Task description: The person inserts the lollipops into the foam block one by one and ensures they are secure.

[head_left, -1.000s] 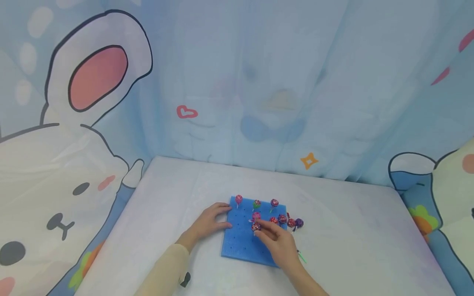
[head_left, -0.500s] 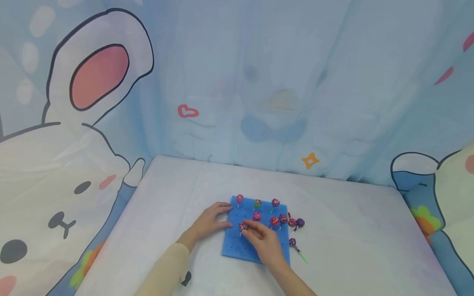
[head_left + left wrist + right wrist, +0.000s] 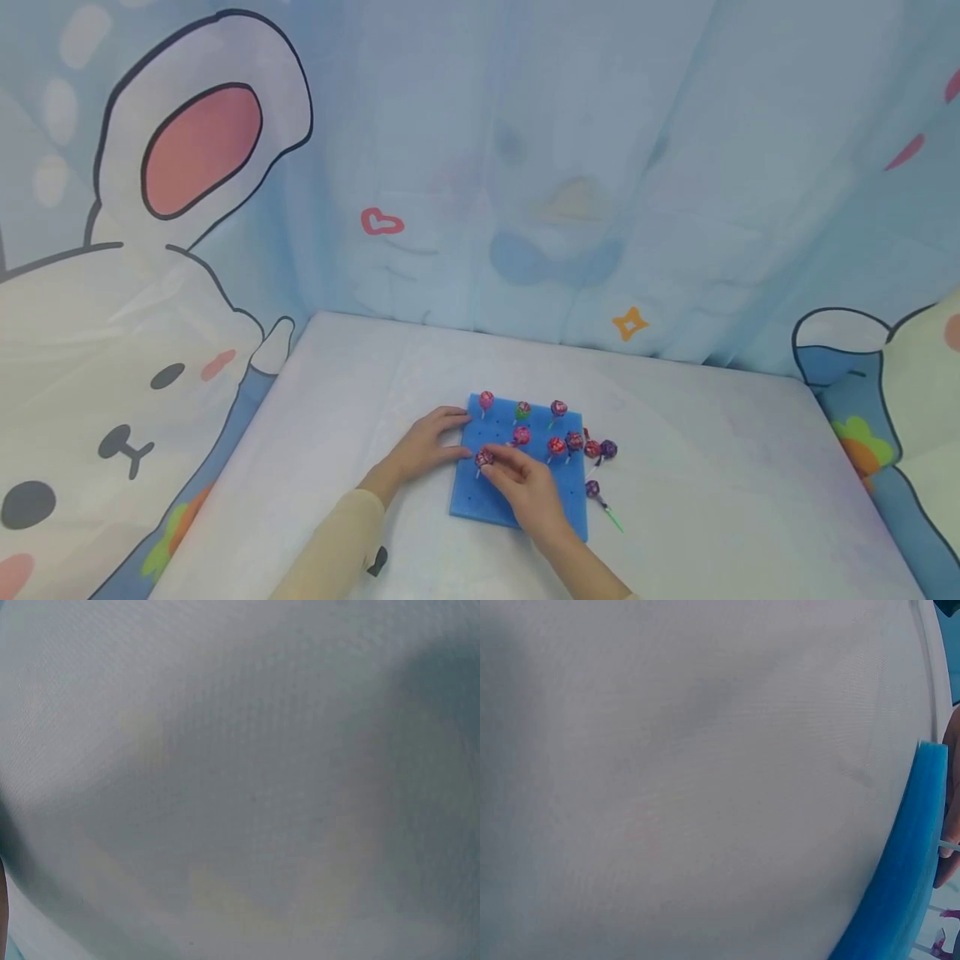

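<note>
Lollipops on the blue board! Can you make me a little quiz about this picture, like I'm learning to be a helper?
1. Pick one: what is the right hand pinching?
A) a crayon
B) a lollipop
C) a spoon
2. True or false: the left hand is holding a lollipop too.
3. Look to the right of the blue board. What colour is the stick of the loose lollipop lying nearest the person?

Key:
1. B, a lollipop.
2. False; its fingertips are at the board's left edge.
3. Green.
</note>
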A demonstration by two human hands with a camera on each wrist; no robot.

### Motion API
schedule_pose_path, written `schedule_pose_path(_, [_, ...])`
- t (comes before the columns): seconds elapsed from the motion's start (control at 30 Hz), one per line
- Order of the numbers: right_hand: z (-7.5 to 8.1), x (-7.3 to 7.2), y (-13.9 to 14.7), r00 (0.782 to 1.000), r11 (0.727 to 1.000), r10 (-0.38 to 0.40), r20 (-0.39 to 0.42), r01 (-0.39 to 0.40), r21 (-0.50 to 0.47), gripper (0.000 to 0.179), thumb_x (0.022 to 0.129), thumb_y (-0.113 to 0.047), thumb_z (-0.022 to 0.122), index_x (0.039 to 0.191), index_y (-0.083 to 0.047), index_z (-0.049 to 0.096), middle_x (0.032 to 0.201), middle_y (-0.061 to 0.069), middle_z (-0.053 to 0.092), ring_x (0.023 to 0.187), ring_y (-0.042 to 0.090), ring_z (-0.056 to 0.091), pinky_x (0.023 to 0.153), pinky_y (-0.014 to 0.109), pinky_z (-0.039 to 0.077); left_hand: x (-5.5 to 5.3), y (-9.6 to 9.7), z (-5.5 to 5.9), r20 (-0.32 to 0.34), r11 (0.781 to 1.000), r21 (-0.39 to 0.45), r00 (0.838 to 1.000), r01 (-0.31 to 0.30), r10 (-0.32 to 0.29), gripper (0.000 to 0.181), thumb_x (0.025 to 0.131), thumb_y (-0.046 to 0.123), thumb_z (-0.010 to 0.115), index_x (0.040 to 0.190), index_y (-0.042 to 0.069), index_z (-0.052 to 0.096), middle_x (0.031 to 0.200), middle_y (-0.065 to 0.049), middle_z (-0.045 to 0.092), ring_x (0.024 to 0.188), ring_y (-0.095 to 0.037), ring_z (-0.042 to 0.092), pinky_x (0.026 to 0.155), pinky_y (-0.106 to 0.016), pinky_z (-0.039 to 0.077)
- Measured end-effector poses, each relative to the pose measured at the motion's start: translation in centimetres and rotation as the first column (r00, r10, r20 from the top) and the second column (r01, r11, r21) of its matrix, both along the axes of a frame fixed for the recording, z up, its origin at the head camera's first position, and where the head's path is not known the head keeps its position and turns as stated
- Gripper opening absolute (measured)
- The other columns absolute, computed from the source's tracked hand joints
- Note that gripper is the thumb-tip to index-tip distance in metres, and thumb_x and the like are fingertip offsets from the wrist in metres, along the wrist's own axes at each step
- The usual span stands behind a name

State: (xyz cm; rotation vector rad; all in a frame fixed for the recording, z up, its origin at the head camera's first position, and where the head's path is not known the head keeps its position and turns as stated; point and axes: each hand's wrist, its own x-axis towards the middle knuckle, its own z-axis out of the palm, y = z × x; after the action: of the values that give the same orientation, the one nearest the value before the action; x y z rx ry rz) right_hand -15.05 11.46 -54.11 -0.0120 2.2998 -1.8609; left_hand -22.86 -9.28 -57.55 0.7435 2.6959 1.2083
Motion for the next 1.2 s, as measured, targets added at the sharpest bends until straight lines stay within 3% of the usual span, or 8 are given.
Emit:
schedule_pose_path(0.27, [-0.88, 0.09, 0.14, 0.995, 0.994, 0.089, -0.047, -0.085, 0.067, 0.042, 0.091, -0.036, 0.069, 0.124, -0.009, 0.065, 0.122, 0.011, 0.067, 0.113, 0.023, 0.064, 0.087, 0.025, 0.054, 0.12, 0.01, 0.36, -0.002, 1.000, 0.010, 1.000, 0.006, -0.006, 0.057, 0.087, 0.032, 0.075, 0.136, 0.008, 0.057, 0.142, -0.009, 0.051, 0.136, -0.029, 0.043, 0.114, -0.045, 0.032])
schedule_pose_path(0.53, [-0.72, 0.21, 0.17, 0.977, 0.984, 0.123, -0.174, -0.097, 0.147, 0.037, 0.093, -0.029, 0.068, 0.121, -0.006, 0.067, 0.117, 0.013, 0.069, 0.108, 0.025, 0.067, 0.084, 0.025, 0.056, -0.05, 0.02, -0.04, -0.014, 1.000, 0.002, 1.000, 0.010, -0.010, 0.057, 0.088, 0.034, 0.074, 0.137, 0.009, 0.057, 0.142, -0.008, 0.051, 0.136, -0.028, 0.043, 0.114, -0.045, 0.033])
schedule_pose_path(0.87, [-0.74, 0.40, 0.20, 0.968, 0.980, 0.130, -0.214, -0.093, 0.173, 0.032, 0.092, -0.025, 0.069, 0.119, -0.007, 0.068, 0.113, 0.011, 0.070, 0.105, 0.023, 0.068, 0.082, 0.024, 0.056, -0.07, -0.06, -0.02, -0.024, 1.000, 0.009, 1.000, 0.018, -0.018, 0.057, 0.087, 0.032, 0.074, 0.136, 0.009, 0.057, 0.142, -0.009, 0.051, 0.135, -0.028, 0.043, 0.114, -0.044, 0.033])
schedule_pose_path(1.2, [-0.57, 0.36, 0.23, 0.972, 0.980, 0.136, -0.190, -0.104, 0.168, 0.034, 0.091, -0.026, 0.070, 0.119, -0.006, 0.068, 0.115, 0.012, 0.070, 0.105, 0.023, 0.068, 0.083, 0.024, 0.056, -0.03, 0.00, 0.05, -0.029, 1.000, 0.007, 0.999, 0.015, -0.015, 0.056, 0.087, 0.031, 0.075, 0.136, 0.009, 0.058, 0.141, -0.010, 0.052, 0.135, -0.028, 0.044, 0.113, -0.043, 0.033])
